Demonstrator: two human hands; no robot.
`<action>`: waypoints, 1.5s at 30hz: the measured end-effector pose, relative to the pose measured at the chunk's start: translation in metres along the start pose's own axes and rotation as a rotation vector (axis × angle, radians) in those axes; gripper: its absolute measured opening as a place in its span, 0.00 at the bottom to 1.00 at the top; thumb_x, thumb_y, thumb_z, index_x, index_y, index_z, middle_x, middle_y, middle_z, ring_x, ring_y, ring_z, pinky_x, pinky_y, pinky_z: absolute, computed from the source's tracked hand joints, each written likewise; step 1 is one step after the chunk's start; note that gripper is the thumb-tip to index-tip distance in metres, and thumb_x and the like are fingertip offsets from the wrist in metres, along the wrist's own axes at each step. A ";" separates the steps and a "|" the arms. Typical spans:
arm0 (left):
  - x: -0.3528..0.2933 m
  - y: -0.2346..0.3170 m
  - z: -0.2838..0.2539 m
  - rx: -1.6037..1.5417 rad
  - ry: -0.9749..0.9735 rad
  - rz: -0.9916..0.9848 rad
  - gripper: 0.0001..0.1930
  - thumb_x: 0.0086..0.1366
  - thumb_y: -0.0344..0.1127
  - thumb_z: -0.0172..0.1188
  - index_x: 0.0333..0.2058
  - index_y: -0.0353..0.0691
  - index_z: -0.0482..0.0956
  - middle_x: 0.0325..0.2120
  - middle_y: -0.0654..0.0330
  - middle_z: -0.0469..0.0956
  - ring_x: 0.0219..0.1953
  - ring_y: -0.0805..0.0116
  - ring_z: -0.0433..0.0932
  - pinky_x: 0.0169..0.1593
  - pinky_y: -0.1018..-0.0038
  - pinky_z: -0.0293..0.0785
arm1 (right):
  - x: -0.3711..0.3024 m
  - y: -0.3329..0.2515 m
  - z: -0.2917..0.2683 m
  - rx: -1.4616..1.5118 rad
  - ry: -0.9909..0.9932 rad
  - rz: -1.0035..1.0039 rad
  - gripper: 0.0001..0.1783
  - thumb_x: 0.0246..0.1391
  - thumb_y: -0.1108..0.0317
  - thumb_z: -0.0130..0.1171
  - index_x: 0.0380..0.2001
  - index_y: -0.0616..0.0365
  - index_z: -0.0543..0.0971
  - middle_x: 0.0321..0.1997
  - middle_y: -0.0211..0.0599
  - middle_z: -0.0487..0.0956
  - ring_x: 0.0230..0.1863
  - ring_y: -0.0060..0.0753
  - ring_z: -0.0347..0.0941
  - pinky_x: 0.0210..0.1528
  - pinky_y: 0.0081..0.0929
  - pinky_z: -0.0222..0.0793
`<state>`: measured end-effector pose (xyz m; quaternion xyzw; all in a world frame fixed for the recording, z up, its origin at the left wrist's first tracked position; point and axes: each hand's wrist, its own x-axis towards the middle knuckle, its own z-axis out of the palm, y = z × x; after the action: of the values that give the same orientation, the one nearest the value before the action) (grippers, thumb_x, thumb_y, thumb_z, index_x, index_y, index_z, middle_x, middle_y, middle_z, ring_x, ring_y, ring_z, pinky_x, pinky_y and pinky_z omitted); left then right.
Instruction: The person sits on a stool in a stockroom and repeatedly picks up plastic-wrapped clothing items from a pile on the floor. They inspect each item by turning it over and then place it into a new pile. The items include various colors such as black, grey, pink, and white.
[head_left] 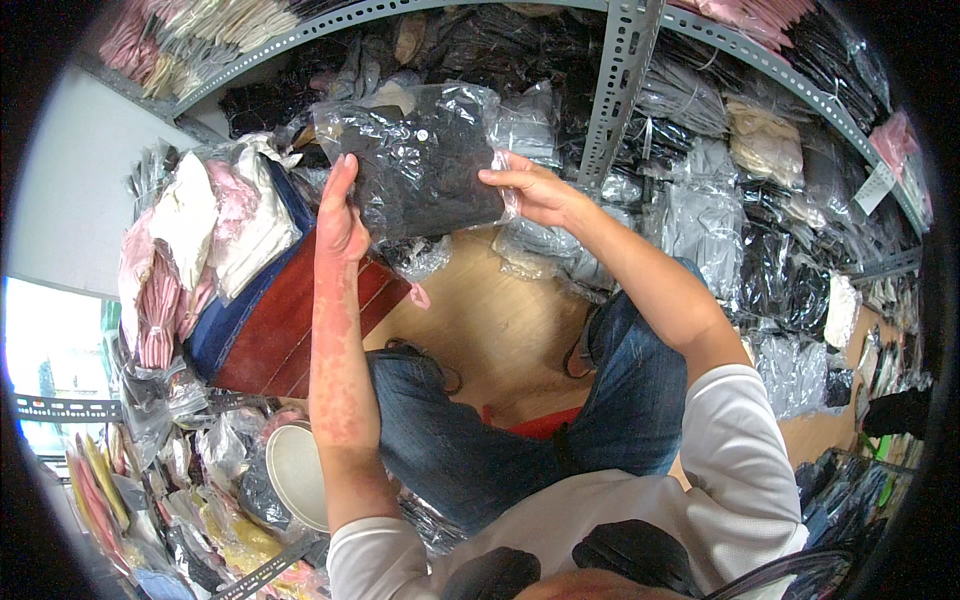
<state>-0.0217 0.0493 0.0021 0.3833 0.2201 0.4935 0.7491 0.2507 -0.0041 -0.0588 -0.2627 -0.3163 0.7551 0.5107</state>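
A clear plastic bag with a folded black garment (pixel 425 175) inside is held up in front of me, above the floor. My left hand (pixel 343 215) grips its left edge, thumb up and the other fingers largely hidden behind it. At the right edge, my right hand (pixel 535 190) is closed on the plastic, its thumb on the near side and its fingers mostly out of sight. A small round white spot shows on the bag's upper part. Beyond it lie heaps of dark bagged garments (pixel 470 45) on a shelf.
Metal shelving with a perforated upright (pixel 620 100) stands ahead, packed with bagged clothes (pixel 700 190). To my left, white and pink garments (pixel 190 210) lie by a red and blue striped bag (pixel 300 320). A round pale lid-like object (pixel 298 475) is near my left forearm. Wooden floor (pixel 490 330) shows between my knees.
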 end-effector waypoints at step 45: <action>-0.011 -0.019 0.039 -0.008 -0.048 -0.378 0.32 0.65 0.57 0.57 0.58 0.38 0.71 0.52 0.53 0.77 0.53 0.57 0.77 0.57 0.63 0.71 | -0.032 -0.046 0.012 -0.314 -0.007 0.086 0.16 0.50 0.71 0.66 0.44 0.58 0.80 0.44 0.32 0.82 0.45 0.25 0.76 0.51 0.24 0.69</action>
<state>0.0119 0.0213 0.0097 0.3439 0.2683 0.3357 0.8349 0.2811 -0.0240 -0.0142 -0.3499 -0.4205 0.7184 0.4296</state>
